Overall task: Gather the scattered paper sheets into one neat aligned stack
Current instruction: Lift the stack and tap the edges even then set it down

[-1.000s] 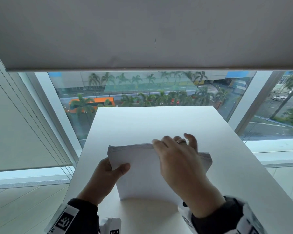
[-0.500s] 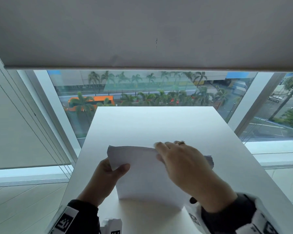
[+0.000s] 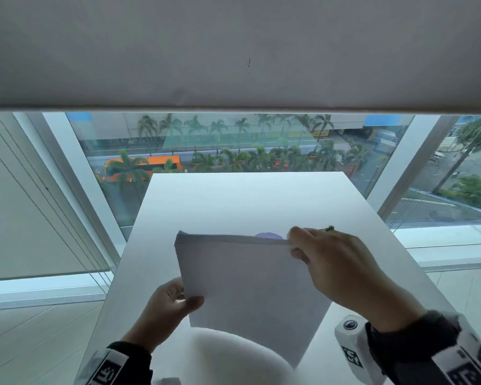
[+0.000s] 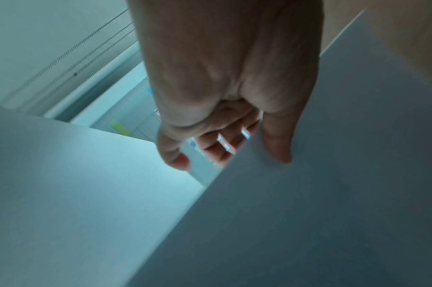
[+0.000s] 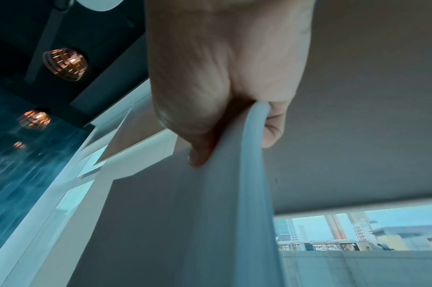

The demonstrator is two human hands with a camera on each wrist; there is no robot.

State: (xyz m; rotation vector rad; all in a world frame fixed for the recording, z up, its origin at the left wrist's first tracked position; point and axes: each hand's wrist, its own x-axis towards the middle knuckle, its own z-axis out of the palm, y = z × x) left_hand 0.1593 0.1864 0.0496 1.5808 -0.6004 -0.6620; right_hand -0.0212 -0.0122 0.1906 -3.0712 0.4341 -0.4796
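Head view shows me the paper stack (image 3: 250, 287) held up on edge above the white table (image 3: 233, 201), tilted, with its lower corner close to the near part of the tabletop; whether it touches I cannot tell. My left hand (image 3: 167, 304) grips the stack's left edge low down, thumb on the near face and fingers behind. My right hand (image 3: 336, 262) pinches the top right corner, and the right wrist view confirms thumb and fingers clamped on either side of the sheaf. The top edge looks fairly even, though a slight fan of sheet edges shows at the upper left corner. I judge the gathering done and the squaring-up in hand. Next, I think the stack needs tapping edge-down on the table with a loosened hold so sheets can settle flush, then laying flat. Behind the table are the window (image 3: 233, 145) and lowered blind (image 3: 233, 51).
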